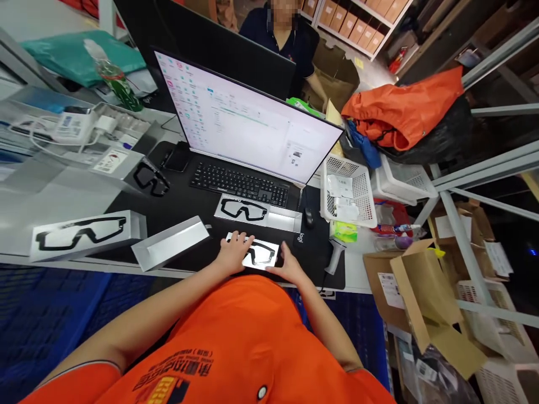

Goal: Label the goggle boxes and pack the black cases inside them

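Observation:
A slim white box (269, 255) printed with black-framed glasses lies on the black desk mat near my body. My left hand (233, 255) covers its left end, fingers curled over the top. At the right end is my right hand (290, 266), thumb by the lower corner and fingers apart. Just beyond lies a silver box (284, 219) with a glasses-printed lid (243, 211) at its left. An open silver tray (170, 244) rests to the left. Farther left sits another glasses-printed box (82, 235). Black-framed glasses (151, 178) lean by a labelled silver box (113, 163).
A monitor (252, 123), keyboard (240, 184) and mouse (309, 217) stand ahead. On the right are a barcode scanner (336, 256), a white basket (349, 191) and open cartons (429, 303). A green bottle (120, 84) is back left. Behind the monitor sits a person (280, 36).

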`<act>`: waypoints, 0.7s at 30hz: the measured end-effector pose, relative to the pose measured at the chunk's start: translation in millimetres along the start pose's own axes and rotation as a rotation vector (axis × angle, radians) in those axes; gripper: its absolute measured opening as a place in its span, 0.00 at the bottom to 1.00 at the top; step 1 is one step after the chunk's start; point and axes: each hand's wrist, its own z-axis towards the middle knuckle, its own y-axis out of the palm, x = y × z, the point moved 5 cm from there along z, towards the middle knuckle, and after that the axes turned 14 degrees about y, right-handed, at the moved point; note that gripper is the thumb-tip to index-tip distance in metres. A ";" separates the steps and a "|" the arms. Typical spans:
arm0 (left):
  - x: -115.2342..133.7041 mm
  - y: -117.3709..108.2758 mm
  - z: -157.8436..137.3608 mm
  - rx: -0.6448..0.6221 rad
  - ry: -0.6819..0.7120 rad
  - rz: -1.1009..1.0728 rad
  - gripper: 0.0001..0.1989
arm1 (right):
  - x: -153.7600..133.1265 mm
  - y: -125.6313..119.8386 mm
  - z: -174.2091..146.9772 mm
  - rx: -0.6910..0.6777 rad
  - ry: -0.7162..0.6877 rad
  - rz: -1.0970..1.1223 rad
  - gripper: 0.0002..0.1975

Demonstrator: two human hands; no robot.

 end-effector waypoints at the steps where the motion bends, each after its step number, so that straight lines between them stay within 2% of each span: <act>1: -0.8 -0.5 -0.4 0.002 0.004 0.005 0.52 | -4.0 -3.2 -1.5 0.078 -0.001 -0.061 0.72; 4: 0.3 -3.6 -3.5 0.002 0.025 0.049 0.49 | -25.1 6.3 -7.1 0.184 -0.056 -0.322 0.77; 7: 7.3 -8.5 -11.2 -0.008 0.089 0.140 0.46 | -45.0 29.1 -14.7 0.167 -0.143 -0.542 0.70; 10: 14.6 -13.4 -18.1 0.023 0.201 0.238 0.40 | -48.8 39.2 -24.0 0.196 -0.163 -0.547 0.60; 12: 23.5 -15.8 -19.3 0.116 0.323 0.258 0.37 | -38.2 37.4 -34.5 0.254 -0.138 -0.472 0.56; 14: 38.4 -14.5 -19.9 0.208 0.478 0.226 0.35 | -15.2 33.4 -53.9 0.324 -0.075 -0.362 0.57; 16: 56.5 -10.1 -20.1 0.263 0.611 0.159 0.38 | 19.8 32.1 -86.3 0.399 0.051 -0.205 0.59; 19: 79.8 -2.5 -13.1 0.305 0.706 0.029 0.39 | 85.9 44.4 -158.9 0.572 0.301 0.085 0.61; 21: 91.2 7.3 -1.0 0.243 0.746 -0.020 0.36 | 133.9 61.3 -214.3 0.772 0.452 0.283 0.61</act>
